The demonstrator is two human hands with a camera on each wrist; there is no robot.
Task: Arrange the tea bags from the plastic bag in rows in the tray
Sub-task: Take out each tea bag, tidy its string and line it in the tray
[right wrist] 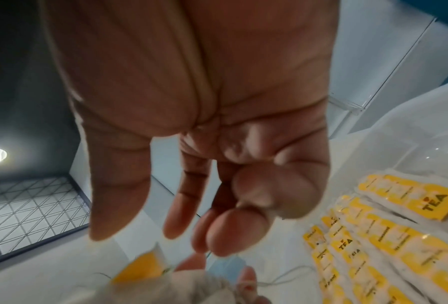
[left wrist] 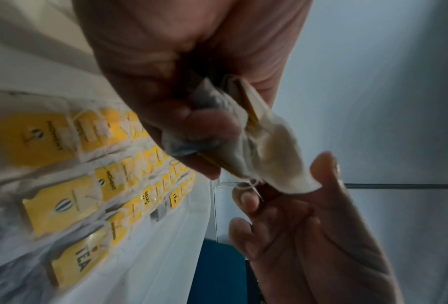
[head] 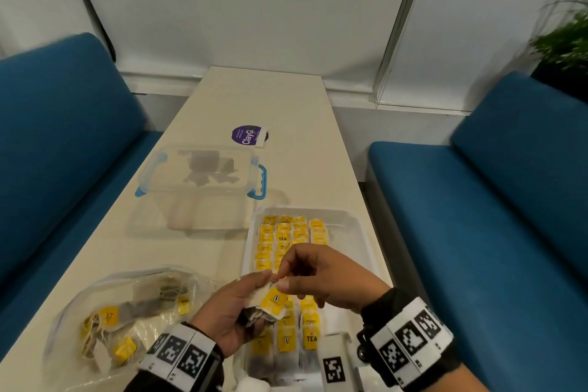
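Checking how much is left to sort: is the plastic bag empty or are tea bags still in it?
Not empty. The plastic bag still holds several yellow-tagged tea bags, lying jumbled on the table.

One clear plastic tray (head: 359, 232), tea bags with yellow tags (head: 283, 237) in four columns, exact count unreadable. One clear zip bag (head: 79, 296) lower left. One lidded blue-clipped plastic box (head: 165, 175). Two hands.

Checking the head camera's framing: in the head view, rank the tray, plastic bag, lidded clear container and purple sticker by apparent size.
Largest to smallest:
1. tray and plastic bag, too close to separate; hands cover part of the tray
2. lidded clear container
3. purple sticker
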